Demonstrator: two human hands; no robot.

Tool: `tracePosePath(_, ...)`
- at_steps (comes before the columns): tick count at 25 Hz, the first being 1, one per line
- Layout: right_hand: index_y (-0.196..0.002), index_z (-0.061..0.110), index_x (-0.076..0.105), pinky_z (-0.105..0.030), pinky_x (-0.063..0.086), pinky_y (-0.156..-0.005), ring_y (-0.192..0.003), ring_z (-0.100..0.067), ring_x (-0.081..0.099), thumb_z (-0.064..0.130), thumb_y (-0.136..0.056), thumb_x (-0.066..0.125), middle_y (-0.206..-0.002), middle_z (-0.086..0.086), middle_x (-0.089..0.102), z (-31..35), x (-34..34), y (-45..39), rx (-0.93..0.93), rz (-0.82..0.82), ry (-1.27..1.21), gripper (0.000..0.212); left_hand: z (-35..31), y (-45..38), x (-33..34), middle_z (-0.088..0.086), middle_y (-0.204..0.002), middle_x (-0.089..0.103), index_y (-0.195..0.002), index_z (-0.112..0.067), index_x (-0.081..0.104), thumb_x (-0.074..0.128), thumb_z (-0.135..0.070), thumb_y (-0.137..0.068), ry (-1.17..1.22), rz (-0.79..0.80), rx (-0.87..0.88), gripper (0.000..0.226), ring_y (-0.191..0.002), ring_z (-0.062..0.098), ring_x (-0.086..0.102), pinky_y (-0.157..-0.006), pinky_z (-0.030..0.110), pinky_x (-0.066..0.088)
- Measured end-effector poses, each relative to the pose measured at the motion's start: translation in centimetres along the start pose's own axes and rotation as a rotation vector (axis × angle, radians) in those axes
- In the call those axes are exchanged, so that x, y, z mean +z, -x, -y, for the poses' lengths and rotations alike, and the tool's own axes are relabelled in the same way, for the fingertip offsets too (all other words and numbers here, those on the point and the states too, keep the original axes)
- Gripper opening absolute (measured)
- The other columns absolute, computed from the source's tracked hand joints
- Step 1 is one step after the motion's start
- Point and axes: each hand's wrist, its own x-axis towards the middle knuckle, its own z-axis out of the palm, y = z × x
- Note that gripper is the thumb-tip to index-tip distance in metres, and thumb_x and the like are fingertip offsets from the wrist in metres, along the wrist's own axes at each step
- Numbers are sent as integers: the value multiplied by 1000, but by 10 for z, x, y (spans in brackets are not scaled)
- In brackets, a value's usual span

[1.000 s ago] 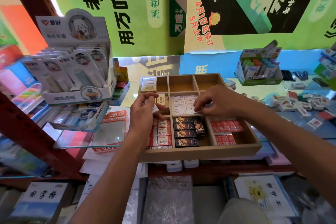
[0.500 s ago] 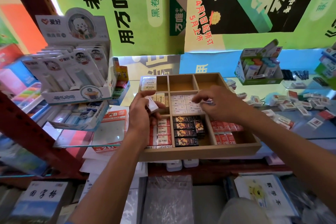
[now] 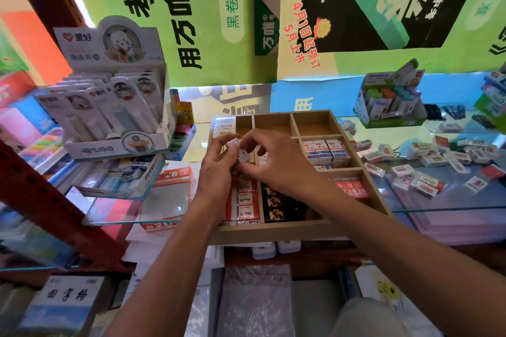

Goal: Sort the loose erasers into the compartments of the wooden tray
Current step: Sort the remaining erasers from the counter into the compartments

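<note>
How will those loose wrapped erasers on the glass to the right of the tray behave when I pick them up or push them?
The loose erasers are flat-sided blocks, so they probably won't roll. They look small and light, so a push would likely slide them across the smooth glass counter. Their glossy wrappers may be slippery in a pinch.

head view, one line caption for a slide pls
Both hands hold small white erasers above a partly filled wooden tray.

Green posters (image 3: 169,8) cover the wall above a glass counter (image 3: 451,200) and red shelving (image 3: 41,186).
</note>
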Motion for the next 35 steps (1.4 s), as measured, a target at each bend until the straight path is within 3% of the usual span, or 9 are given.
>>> tracePosePath(5, -108, 24, 62, -25, 53, -64, -68, -5, 61, 28, -82, 75, -76, 11, 63, -3, 2, 1, 50, 18, -91, 29, -1, 0, 2, 6, -99, 74, -118, -26, 58, 49, -37, -102, -53, -48, -25, 21, -82, 20, 74, -62, 32, 58)
tracePosePath(9, -136, 30, 53, -9, 42, -72, -78, 6, 56, 25, -80, 80, -96, 18, 65, -14, -13, 2, 7, 220, -7, 62, -2, 0, 4, 2, -95, 74, -114, -23, 68, 50, -34, -102, -135, -20, -4, 24, -83, 17, 74, -64, 29, 59)
tracePosePath(11, -131, 28, 59, -18, 40, -78, -89, 1, 56, 30, -80, 79, -108, 10, 70, -21, -16, 1, -17, 159, 111, 55, -3, 3, 5, 3, -91, 75, -108, -23, 72, 49, -30, -103, -142, 9, -7, 24, -81, 17, 73, -64, 28, 59)
tracePosePath(14, -118, 29, 65, -25, 41, -74, -77, 4, 54, 40, -79, 79, -95, 16, 67, -26, -17, -1, 28, 137, 111, 42, -4, 3, 5, 7, -86, 75, -104, -19, 73, 46, -30, -104, -167, 23, -32, 29, -77, 21, 73, -58, 25, 56)
tracePosePath(17, -118, 29, 67, -30, 44, -75, -90, -5, 53, 42, -81, 76, -102, 11, 64, -29, -17, -5, -65, 148, 231, 39, -2, 2, 4, 8, -87, 75, -102, -18, 74, 48, -31, -103, -181, 65, -36, 29, -79, 23, 74, -64, 31, 57)
tracePosePath(21, -105, 19, 74, -31, 42, -75, -95, -12, 50, 35, -87, 72, -101, 2, 57, -40, -26, -11, -86, 118, 223, 24, 0, 0, 5, 4, -87, 76, -108, -20, 69, 47, -31, -103, -223, 65, 2, 25, -78, 19, 72, -65, 31, 57)
tracePosePath(24, -121, 13, 68, -32, 43, -82, -101, -16, 52, 26, -98, 57, -113, -2, 58, -54, -29, -14, 47, 68, 335, 28, -1, -3, 5, 6, -90, 76, -116, -20, 62, 44, -29, -104, -151, 2, -24, 23, -77, 21, 70, -73, 39, 56)
tracePosePath(29, -107, 13, 71, -27, 43, -68, -84, -16, 57, 26, -98, 57, -103, 0, 57, -59, -10, -12, 31, 92, 504, 21, 0, -2, 6, 5, -86, 76, -115, -17, 62, 44, -29, -104, -155, -19, -30, 24, -70, 14, 69, -51, 19, 49)
tracePosePath(35, -99, 15, 74, -25, 38, -69, -86, -16, 57, 17, -93, 62, -99, 0, 62, -57, -2, -27, 105, 46, 463, 14, -2, -2, 7, 5, -85, 76, -114, -18, 63, 44, -27, -105, -155, -22, -35, 23, -68, 13, 69, -51, 18, 49)
